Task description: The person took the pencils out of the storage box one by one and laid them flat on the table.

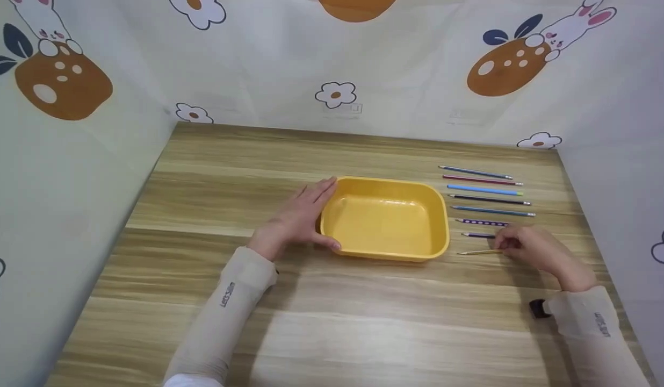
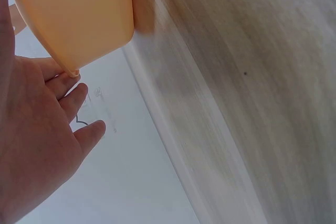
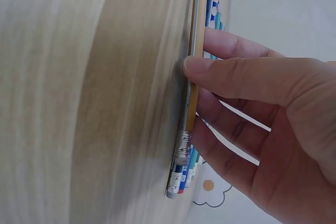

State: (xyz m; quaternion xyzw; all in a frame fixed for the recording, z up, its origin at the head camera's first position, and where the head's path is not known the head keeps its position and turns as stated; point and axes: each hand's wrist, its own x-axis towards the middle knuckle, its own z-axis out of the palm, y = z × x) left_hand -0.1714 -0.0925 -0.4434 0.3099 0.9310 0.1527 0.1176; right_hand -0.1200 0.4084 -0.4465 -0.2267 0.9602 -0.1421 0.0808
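Observation:
In the head view a yellow plastic basin [image 1: 385, 257] stands at the middle of the wooden table. My left hand [image 1: 300, 215] rests against its left end, fingers spread toward the far corner and thumb at the near one. The left wrist view has that hand [image 2: 47, 124] with fingertips touching the rim of the basin [image 2: 79, 19]. To the right of the basin, my right hand [image 1: 533, 250] pinches a yellow pencil [image 1: 477, 252] low over the table. Thumb and fingers meet on the pencil [image 3: 195, 100] in the right wrist view, above its metal end.
Several pencils lie in a row right of the basin, among them a purple dotted pencil [image 1: 482, 222], a light blue one [image 1: 482, 190] and a red one [image 1: 480, 180]. Patterned cloth walls [image 1: 278, 70] close off the table's back and sides.

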